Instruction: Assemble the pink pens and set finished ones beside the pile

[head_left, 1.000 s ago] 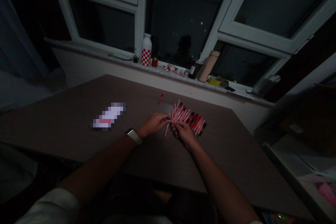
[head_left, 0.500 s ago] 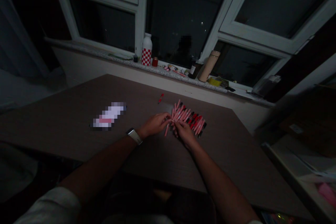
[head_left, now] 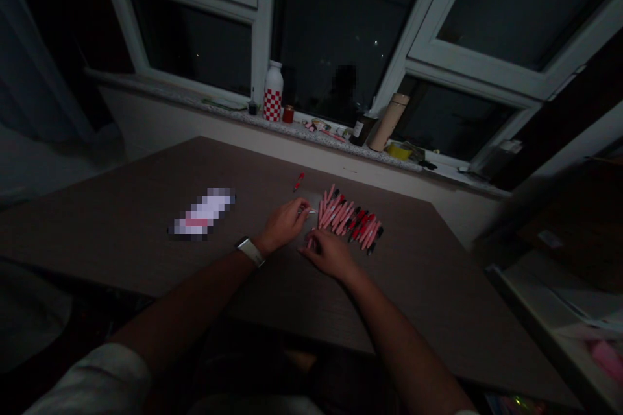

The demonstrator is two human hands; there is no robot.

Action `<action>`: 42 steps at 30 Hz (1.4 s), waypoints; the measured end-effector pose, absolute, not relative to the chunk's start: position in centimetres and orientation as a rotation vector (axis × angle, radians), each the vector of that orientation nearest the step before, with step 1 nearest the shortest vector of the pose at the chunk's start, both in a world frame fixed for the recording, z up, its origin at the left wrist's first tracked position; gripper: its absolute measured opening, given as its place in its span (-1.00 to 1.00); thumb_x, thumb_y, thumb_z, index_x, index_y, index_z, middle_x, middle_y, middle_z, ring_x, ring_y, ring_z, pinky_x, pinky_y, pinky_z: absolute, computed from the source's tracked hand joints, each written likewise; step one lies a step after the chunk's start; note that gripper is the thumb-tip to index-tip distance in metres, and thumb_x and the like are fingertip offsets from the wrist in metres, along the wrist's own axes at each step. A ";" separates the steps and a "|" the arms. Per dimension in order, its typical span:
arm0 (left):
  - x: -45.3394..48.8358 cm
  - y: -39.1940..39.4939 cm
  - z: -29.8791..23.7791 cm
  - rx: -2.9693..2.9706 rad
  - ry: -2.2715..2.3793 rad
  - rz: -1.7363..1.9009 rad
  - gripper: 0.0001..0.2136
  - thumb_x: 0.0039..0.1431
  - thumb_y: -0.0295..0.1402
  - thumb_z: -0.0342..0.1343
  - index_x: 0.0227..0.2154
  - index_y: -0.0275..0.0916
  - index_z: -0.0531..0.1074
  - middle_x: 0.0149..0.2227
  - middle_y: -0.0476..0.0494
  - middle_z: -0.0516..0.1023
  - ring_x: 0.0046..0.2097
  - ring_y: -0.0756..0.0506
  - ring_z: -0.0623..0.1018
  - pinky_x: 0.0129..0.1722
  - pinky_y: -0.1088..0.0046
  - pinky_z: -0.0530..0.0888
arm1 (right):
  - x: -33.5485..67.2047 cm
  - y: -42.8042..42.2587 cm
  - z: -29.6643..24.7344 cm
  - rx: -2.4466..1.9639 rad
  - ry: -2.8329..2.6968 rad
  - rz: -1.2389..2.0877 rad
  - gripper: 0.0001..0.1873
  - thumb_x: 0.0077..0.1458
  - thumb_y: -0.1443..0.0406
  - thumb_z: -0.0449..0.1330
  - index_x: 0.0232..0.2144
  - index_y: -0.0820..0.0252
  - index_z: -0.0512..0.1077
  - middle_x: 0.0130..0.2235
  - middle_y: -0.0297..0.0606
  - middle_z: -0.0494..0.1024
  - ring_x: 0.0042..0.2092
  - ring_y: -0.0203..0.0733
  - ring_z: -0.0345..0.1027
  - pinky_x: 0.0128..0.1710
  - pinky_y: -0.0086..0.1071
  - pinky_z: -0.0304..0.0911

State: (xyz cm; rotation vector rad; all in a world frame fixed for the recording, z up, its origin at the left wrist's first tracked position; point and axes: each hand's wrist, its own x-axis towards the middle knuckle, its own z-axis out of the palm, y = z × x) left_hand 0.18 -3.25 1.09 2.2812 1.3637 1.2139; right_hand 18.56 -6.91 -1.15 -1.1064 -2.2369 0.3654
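left hand: fingertips pinching a slim pale piece | right hand: fingers bent around a pink pen, cannot tell if gripped | pink and red pens: loose row on counter, just beyond right hand
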 end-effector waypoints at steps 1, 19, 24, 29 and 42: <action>0.2 -3.2 1.1 2.278 1.372 1.219 -0.82 0.37 -0.30 -0.06 -0.13 -0.22 0.39 -0.18 -0.19 0.58 -0.13 -0.15 0.57 -0.14 0.32 0.45 | 18.5 -7.0 -1.1 -1.138 -2.265 0.335 -0.73 0.10 0.07 0.29 -0.27 0.12 0.47 -0.32 -0.23 0.52 -0.29 -0.11 0.35 -0.30 -0.34 0.13; -0.2 -2.0 0.4 2.079 1.495 1.373 -0.83 0.35 -0.30 -0.05 -0.17 -0.23 0.39 -0.21 -0.17 0.57 -0.20 -0.14 0.56 -0.16 0.32 0.46 | 19.6 -5.6 -1.7 -1.194 -1.981 0.449 -0.68 0.24 0.24 0.08 0.02 0.16 0.40 -0.13 -0.17 0.60 -0.15 -0.09 0.49 -0.13 -0.29 0.31; 0.0 -2.2 0.6 2.094 1.421 1.398 -0.83 0.35 -0.30 -0.06 -0.18 -0.24 0.39 -0.22 -0.16 0.54 -0.21 -0.12 0.54 -0.17 0.34 0.48 | 19.9 -5.2 -1.8 -1.193 -1.914 0.424 -0.68 0.24 0.23 0.09 -0.01 0.18 0.45 -0.10 -0.12 0.61 -0.10 -0.04 0.49 -0.07 -0.23 0.33; 0.3 -2.7 1.1 2.034 1.306 1.421 -0.82 0.36 -0.29 -0.08 -0.19 -0.24 0.38 -0.20 -0.16 0.52 -0.23 -0.10 0.54 -0.25 0.38 0.53 | 20.3 -4.8 -2.2 -1.165 -1.881 0.412 -0.69 0.25 0.23 0.09 -0.02 0.15 0.47 -0.08 -0.14 0.61 -0.09 -0.04 0.49 -0.06 -0.22 0.34; 0.2 -2.4 0.7 2.126 1.132 1.388 -0.80 0.37 -0.27 -0.06 -0.19 -0.23 0.42 -0.18 -0.16 0.50 -0.15 -0.11 0.55 -0.17 0.33 0.58 | 20.8 -4.2 -2.5 -1.115 -1.858 0.365 -0.69 0.27 0.22 0.08 -0.04 0.17 0.51 -0.08 -0.10 0.61 -0.06 -0.05 0.48 -0.02 -0.22 0.32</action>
